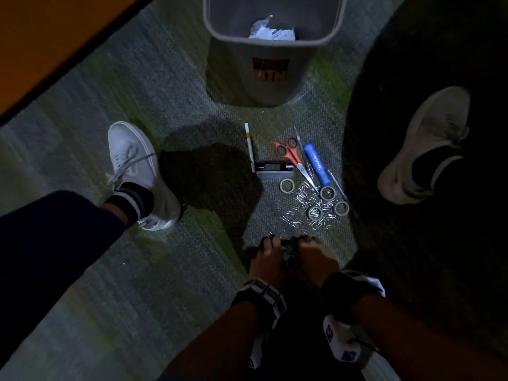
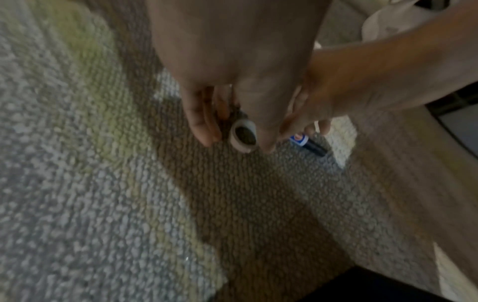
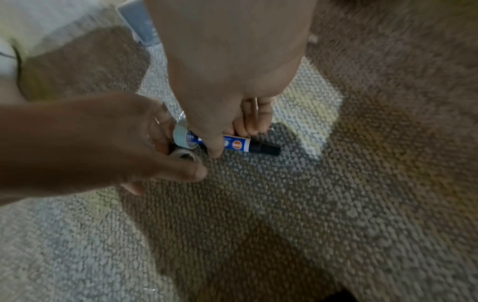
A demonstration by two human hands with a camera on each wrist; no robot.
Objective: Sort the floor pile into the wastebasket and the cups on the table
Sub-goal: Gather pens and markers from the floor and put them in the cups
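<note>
Low over the carpet, my left hand [image 1: 267,253] and right hand [image 1: 312,253] meet just in front of the pile. The left hand [image 2: 232,141] pinches a small white tape roll [image 2: 243,137], and a second roll [image 3: 181,134] sits against it. The right hand [image 3: 225,144] grips a blue marker with a black cap [image 3: 248,144]. On the floor lie red scissors [image 1: 291,156], another blue marker [image 1: 317,163], several tape rolls [image 1: 327,192], scattered paper clips [image 1: 302,206], a white pen [image 1: 249,147] and a black stapler-like tool [image 1: 273,169]. The grey wastebasket [image 1: 264,41] stands behind the pile.
Crumpled paper [image 1: 270,30] lies inside the wastebasket. A white shoe [image 1: 134,166] is planted left of the pile and another shoe [image 1: 423,149] right of it. An orange table edge [image 1: 41,37] crosses the top left corner. Dark shadow covers the right side.
</note>
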